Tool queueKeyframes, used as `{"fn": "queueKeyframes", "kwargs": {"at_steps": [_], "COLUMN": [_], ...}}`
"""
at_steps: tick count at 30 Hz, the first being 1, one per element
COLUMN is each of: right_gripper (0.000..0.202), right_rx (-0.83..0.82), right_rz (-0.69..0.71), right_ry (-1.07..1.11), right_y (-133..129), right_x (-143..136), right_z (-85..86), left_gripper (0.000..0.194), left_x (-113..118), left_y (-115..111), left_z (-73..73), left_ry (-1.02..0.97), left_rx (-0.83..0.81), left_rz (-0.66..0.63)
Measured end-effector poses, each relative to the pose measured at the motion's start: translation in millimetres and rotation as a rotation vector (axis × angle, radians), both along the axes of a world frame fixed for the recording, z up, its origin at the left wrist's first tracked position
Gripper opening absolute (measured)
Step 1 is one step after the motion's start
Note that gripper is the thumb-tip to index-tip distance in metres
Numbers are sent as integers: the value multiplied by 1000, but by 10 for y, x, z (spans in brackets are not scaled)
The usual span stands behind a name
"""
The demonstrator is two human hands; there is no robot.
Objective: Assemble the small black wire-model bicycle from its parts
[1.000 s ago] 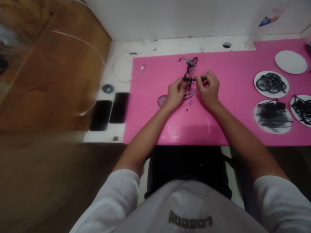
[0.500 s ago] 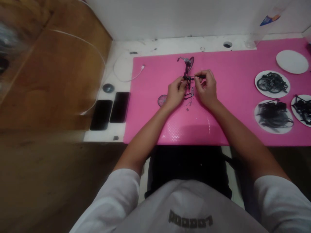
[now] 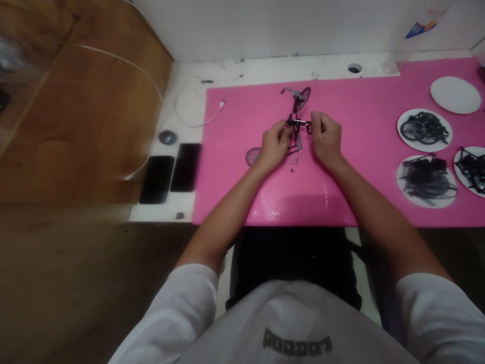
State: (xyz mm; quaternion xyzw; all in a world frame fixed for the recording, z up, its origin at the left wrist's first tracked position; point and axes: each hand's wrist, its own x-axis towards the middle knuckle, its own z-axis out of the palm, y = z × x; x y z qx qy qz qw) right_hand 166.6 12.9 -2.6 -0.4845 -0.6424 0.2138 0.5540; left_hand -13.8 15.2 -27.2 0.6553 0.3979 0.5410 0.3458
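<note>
At upper centre of the frame, a miniature bicycle frame [image 3: 296, 107] lies over the pink mat [image 3: 227, 197], spoked front wheel [image 3: 304, 99] and handlebar [image 3: 288, 91] pointing toward the top. Left hand [image 3: 276, 144]: narrow pinch, thumb and forefinger closed on the lower part of the bicycle. Right hand [image 3: 326, 137]: fingers drawn together on the dark end of a slim bright shaft [image 3: 300, 121], which runs level to the bicycle; possibly a small screwdriver, too blurred to confirm. Whether its tip is seated cannot be told.

Below the pinch, near centre: grey metal pieces [image 3: 299, 143] and a small dark part [image 3: 292, 170]. A loose spoked wheel [image 3: 252, 156] lies by the left wrist.

Handling notes (judgement): hold the shaft square to the joint, since a slant would likely slip or bend thin parts. Left grip should brace close to the contact point, firm without squeezing the tubes. Use light fingertip pressure from the right. Keep both wrists off the loose bits, which look easily swept away.
</note>
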Motion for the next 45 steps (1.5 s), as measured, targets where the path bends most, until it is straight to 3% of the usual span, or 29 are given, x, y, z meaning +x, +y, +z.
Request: {"fn": "queueKeyframes", "kwargs": {"at_steps": [28,38,45], "right_gripper": [53,68,67], "right_rx": [-9,-21,-4], "right_rz": [48,74,74], "right_ry": [21,-54,-71], "right_y": [32,-12,7], "right_x": [-28,9,5], "right_z": [-24,11,14], "left_gripper": [61,63,61], "left_x": [-41,-54,-53], "left_y": [43,58,66], "left_z": [-36,-67,-68], "left_ry": [4,75,91], "left_rx": [4,55,79], "left_rz": [24,45,51]}}
